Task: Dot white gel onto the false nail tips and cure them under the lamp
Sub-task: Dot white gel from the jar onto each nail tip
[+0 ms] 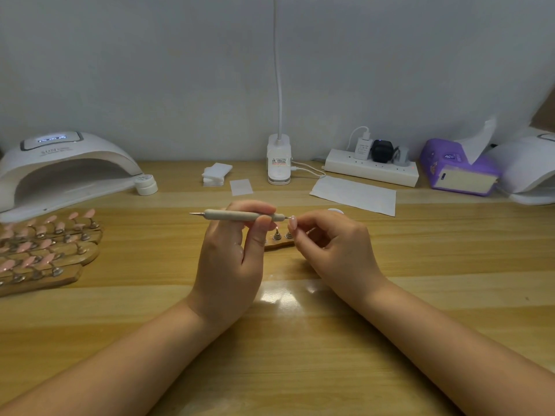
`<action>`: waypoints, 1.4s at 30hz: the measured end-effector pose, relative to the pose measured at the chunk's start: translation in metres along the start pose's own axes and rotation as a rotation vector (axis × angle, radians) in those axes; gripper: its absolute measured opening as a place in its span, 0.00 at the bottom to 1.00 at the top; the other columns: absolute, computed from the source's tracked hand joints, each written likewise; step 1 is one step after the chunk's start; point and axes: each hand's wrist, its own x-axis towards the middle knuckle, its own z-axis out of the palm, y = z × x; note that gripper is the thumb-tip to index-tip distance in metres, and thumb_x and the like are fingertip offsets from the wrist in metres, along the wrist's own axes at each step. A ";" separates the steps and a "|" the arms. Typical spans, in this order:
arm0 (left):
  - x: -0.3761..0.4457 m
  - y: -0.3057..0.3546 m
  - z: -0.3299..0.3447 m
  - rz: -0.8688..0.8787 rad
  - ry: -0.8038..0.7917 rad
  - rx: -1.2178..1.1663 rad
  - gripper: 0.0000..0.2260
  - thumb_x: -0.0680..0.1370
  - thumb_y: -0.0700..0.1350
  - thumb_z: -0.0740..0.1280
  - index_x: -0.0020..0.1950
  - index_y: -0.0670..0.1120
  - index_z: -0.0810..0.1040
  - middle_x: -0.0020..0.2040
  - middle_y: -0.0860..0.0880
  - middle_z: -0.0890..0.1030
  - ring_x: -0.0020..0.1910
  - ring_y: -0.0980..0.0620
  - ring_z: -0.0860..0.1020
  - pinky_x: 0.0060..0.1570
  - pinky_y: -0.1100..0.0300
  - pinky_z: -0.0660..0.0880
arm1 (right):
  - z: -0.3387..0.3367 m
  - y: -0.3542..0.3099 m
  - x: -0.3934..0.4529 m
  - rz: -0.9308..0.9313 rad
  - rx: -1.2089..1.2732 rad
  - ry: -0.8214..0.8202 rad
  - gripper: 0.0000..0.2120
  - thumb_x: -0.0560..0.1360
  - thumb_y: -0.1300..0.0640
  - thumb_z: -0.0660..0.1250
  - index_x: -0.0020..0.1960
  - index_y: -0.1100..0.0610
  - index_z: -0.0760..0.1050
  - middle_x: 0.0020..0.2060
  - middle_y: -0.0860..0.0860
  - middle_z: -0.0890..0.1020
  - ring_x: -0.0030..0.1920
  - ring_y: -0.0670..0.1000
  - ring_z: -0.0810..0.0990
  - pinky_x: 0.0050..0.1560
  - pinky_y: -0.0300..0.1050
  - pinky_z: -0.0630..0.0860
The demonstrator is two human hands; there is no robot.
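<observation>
Wood-grain desk (300, 340) fills the lower frame. At ten o'clock we note the white curing lamp (64, 166), its display lit, mouth facing us. A second white lamp (528, 169) sits at three o'clock, partly cut off. Below the first lamp, at nine o'clock, wooden stands (45, 250) carry rows of pink nail tips. Centre: the left hand (231, 259) pinches a grey dotting pen (240, 215) between thumb and fingers, pen lying level. The right hand (333, 250) has fingers curled, fingertips touching the pen's right end. Behind both hands, a small wooden holder (280, 240), mostly hidden. A white gel pot (146, 184) stands just beside the first lamp's mouth.
</observation>
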 end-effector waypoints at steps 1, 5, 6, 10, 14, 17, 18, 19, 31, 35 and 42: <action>0.000 0.000 0.000 0.001 -0.002 0.003 0.06 0.80 0.46 0.59 0.54 0.49 0.73 0.46 0.51 0.80 0.45 0.53 0.80 0.46 0.58 0.77 | 0.000 0.000 0.000 -0.001 -0.003 0.000 0.04 0.73 0.64 0.71 0.46 0.59 0.83 0.38 0.45 0.82 0.35 0.45 0.79 0.38 0.40 0.77; 0.000 0.001 0.000 -0.007 -0.012 0.004 0.05 0.80 0.47 0.59 0.53 0.51 0.73 0.46 0.50 0.80 0.45 0.52 0.81 0.46 0.54 0.78 | 0.000 -0.001 0.000 -0.012 -0.017 0.006 0.02 0.74 0.63 0.71 0.46 0.59 0.83 0.37 0.46 0.82 0.35 0.45 0.78 0.38 0.38 0.76; 0.000 0.001 0.000 -0.003 -0.015 0.006 0.05 0.80 0.48 0.59 0.53 0.52 0.72 0.46 0.50 0.80 0.45 0.52 0.81 0.46 0.53 0.78 | 0.000 -0.001 0.000 -0.012 -0.017 0.005 0.02 0.74 0.63 0.71 0.46 0.59 0.83 0.37 0.46 0.82 0.35 0.45 0.78 0.38 0.39 0.76; -0.001 0.001 0.000 0.009 -0.028 0.030 0.05 0.80 0.48 0.58 0.53 0.56 0.71 0.46 0.51 0.80 0.45 0.52 0.81 0.45 0.52 0.78 | 0.000 0.000 0.000 -0.007 -0.017 0.002 0.03 0.74 0.64 0.71 0.46 0.59 0.83 0.38 0.47 0.82 0.36 0.45 0.79 0.38 0.40 0.77; -0.001 0.001 0.000 0.005 -0.032 0.031 0.05 0.80 0.48 0.59 0.53 0.56 0.71 0.46 0.50 0.80 0.45 0.52 0.81 0.45 0.50 0.78 | 0.000 0.000 0.000 -0.011 -0.029 -0.006 0.03 0.74 0.64 0.71 0.47 0.59 0.83 0.39 0.47 0.82 0.36 0.44 0.79 0.38 0.37 0.77; -0.001 0.000 0.000 0.007 -0.029 0.036 0.05 0.80 0.48 0.59 0.53 0.56 0.71 0.46 0.51 0.80 0.45 0.52 0.80 0.45 0.48 0.78 | 0.000 0.001 0.000 -0.006 -0.032 -0.008 0.03 0.74 0.63 0.71 0.47 0.59 0.83 0.38 0.46 0.82 0.37 0.44 0.78 0.39 0.35 0.76; -0.001 0.000 0.000 0.006 -0.028 0.037 0.05 0.80 0.49 0.59 0.53 0.57 0.71 0.46 0.51 0.80 0.45 0.52 0.80 0.45 0.48 0.77 | 0.000 0.001 0.000 -0.005 -0.033 -0.007 0.03 0.74 0.64 0.71 0.47 0.59 0.83 0.38 0.45 0.81 0.37 0.44 0.78 0.39 0.34 0.75; -0.001 0.000 0.000 0.005 -0.027 0.039 0.05 0.80 0.49 0.59 0.53 0.57 0.71 0.46 0.51 0.80 0.45 0.52 0.80 0.45 0.48 0.77 | 0.000 0.001 0.000 -0.005 -0.033 -0.008 0.03 0.74 0.64 0.71 0.47 0.59 0.83 0.38 0.45 0.81 0.36 0.44 0.78 0.39 0.35 0.75; -0.001 0.000 0.001 -0.007 -0.030 0.028 0.05 0.80 0.49 0.59 0.53 0.56 0.72 0.46 0.51 0.80 0.45 0.53 0.80 0.45 0.52 0.78 | -0.001 -0.001 0.000 -0.008 -0.032 -0.027 0.04 0.74 0.63 0.70 0.48 0.59 0.82 0.39 0.47 0.82 0.37 0.45 0.79 0.40 0.43 0.77; -0.001 0.000 0.000 -0.018 -0.029 0.028 0.05 0.80 0.49 0.59 0.53 0.56 0.72 0.46 0.51 0.80 0.45 0.52 0.80 0.45 0.49 0.78 | -0.001 -0.001 0.000 -0.010 -0.032 -0.024 0.04 0.74 0.63 0.70 0.48 0.59 0.82 0.39 0.47 0.82 0.37 0.46 0.79 0.40 0.44 0.78; -0.001 -0.001 0.001 -0.002 0.002 0.024 0.05 0.80 0.48 0.58 0.53 0.53 0.72 0.46 0.52 0.80 0.46 0.54 0.80 0.47 0.61 0.76 | 0.000 0.000 0.000 -0.011 -0.026 -0.034 0.04 0.74 0.64 0.70 0.48 0.59 0.82 0.40 0.48 0.83 0.37 0.46 0.79 0.39 0.43 0.78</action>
